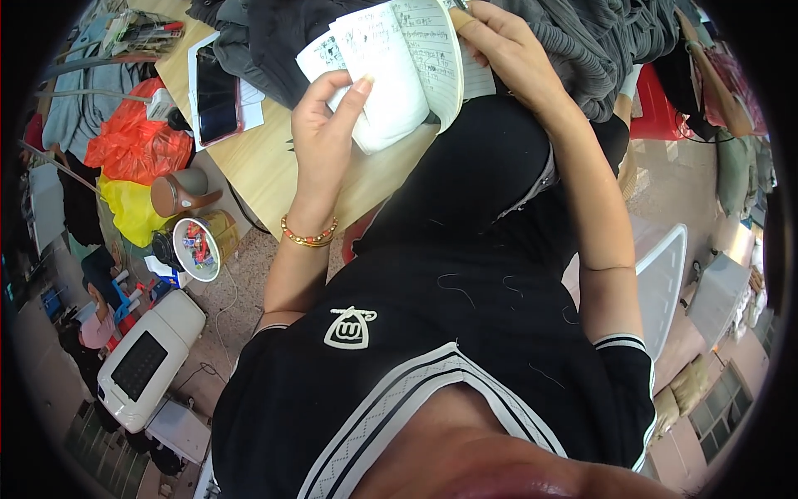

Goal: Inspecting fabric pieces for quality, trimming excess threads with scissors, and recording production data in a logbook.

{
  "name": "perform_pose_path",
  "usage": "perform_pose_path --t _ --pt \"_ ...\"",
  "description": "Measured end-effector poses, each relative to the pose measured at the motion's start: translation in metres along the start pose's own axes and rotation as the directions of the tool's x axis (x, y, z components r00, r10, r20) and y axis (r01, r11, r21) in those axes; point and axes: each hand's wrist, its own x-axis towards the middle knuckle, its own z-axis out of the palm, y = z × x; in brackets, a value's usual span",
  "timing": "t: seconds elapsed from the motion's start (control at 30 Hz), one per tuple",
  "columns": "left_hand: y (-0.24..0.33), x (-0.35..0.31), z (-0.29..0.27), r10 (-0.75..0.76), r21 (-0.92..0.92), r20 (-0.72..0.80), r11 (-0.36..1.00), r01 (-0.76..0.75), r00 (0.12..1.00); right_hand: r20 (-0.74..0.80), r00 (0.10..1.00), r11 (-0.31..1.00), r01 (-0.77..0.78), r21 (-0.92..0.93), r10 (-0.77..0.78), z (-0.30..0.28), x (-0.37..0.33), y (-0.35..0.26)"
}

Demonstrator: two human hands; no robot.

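An open notebook [440,62] with handwritten pages is held up over the table's near edge and my thigh. My left hand [328,112] grips its left part, thumb pressed on loose, folded white pages [382,83]. At the notebook's upper right edge my right hand [507,50] is closed, fingers pinched around a slim dark pen-like thing [460,4], mostly cut off by the frame's top. The right fingertips are beside the page edge; whether they touch it I cannot tell. Dark grey garments [582,41] lie behind the notebook.
On the wooden table [249,179] a phone [218,91] lies on papers at the left. Beside the table are a red plastic bag [137,137], a yellow bag [133,208], a brown cup [179,193] and a tub of small wrapped pieces [199,248]. Other people are partly visible at both sides.
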Motion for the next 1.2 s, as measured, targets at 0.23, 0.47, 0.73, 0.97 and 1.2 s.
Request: perform_pose_path --t 0.23,0.47,0.73,0.97,1.2 --pt "-0.003 0.000 -0.004 0.004 -0.040 0.001 0.999 -0.004 1.000 0.025 0.999 0.996 0.031 0.078 -0.033 0.011 -0.006 -0.029" --pt "-0.011 -0.003 -0.010 0.090 0.078 -0.036 0.993 -0.087 0.995 -0.016 0.998 0.992 -0.059 0.114 0.061 0.002 -0.001 -0.014" --pt "-0.008 -0.011 -0.018 0.007 0.029 -0.059 1.000 -0.005 0.998 -0.058 0.994 0.989 -0.083 0.119 0.091 -0.002 0.001 -0.004" --pt "-0.010 -0.011 -0.017 0.038 0.037 -0.053 0.999 -0.036 0.998 -0.026 0.995 0.987 -0.094 0.128 0.098 -0.003 0.001 -0.009" --pt "-0.001 -0.008 -0.007 0.121 -0.031 -0.078 0.992 -0.124 0.990 -0.020 0.999 0.984 -0.026 0.176 0.030 -0.001 0.002 -0.009"
